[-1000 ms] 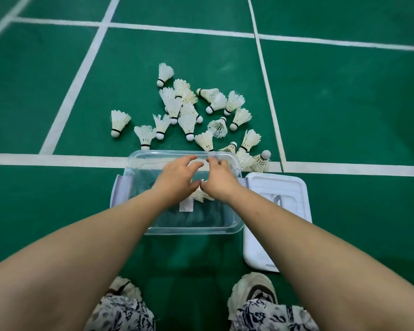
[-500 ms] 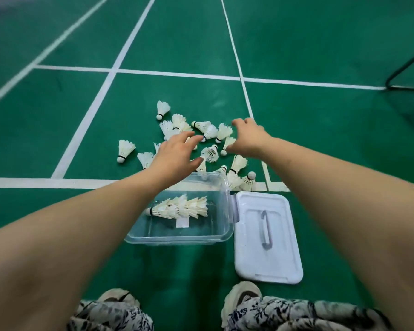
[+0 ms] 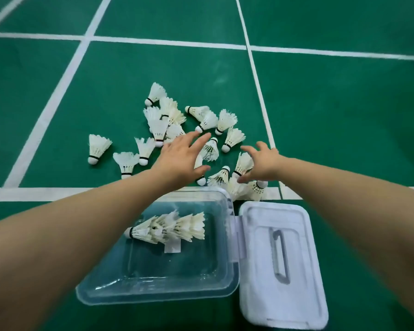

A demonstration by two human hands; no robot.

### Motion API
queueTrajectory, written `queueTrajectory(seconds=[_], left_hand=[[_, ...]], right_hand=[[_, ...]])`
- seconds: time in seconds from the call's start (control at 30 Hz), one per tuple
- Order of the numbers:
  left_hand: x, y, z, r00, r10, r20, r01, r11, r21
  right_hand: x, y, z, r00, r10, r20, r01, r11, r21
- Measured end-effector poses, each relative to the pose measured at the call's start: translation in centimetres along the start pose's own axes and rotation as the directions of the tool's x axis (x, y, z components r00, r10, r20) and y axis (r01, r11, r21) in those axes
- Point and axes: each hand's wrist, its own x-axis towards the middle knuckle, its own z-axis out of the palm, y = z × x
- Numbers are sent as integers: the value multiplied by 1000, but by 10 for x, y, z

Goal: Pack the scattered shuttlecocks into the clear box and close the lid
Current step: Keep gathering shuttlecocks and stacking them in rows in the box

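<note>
The left hand [image 3: 179, 161] hangs flat with its fingers spread wide and holds nothing, just over the near side of the loose shuttlecocks [image 3: 225, 120]. The right hand [image 3: 263, 163] is also wide open and empty, its fingers splayed above the shuttlecocks that lie by the far right corner of the box [image 3: 153, 292]. Half a second ago the right hand reached farther out over the pile with its fingers bent; now it sits nearer the box, and the left hand has opened wider. The clear box stands on the green floor [image 3: 344, 115] just on the near side of a white line [image 3: 34, 194], and holds one nested row of shuttlecocks [image 3: 172, 229] lying on its side, as before. The white lid [image 3: 296, 247] lies flat against the box's right side, off the box.
</note>
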Motion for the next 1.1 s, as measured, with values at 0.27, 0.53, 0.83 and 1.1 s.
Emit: queueTrajectory(seconds=[0.27, 0.53, 0.83, 1.1], left_hand=[[61, -30, 45, 972, -79, 222, 119, 978, -171], [90, -35, 75, 953, -45, 298, 94, 984, -151], [108, -29, 95, 951, -61, 304, 83, 995, -58], [110, -31, 91, 989, -92, 113, 95, 995, -17]], right_hand=[[49, -2, 53, 999, -36, 12, 35, 993, 110], [77, -16, 55, 980, -34, -195, 62, 988, 143], [84, -15, 58, 942, -56, -330, 109, 983, 146], [80, -2, 47, 898, 60, -435, 111, 927, 359]])
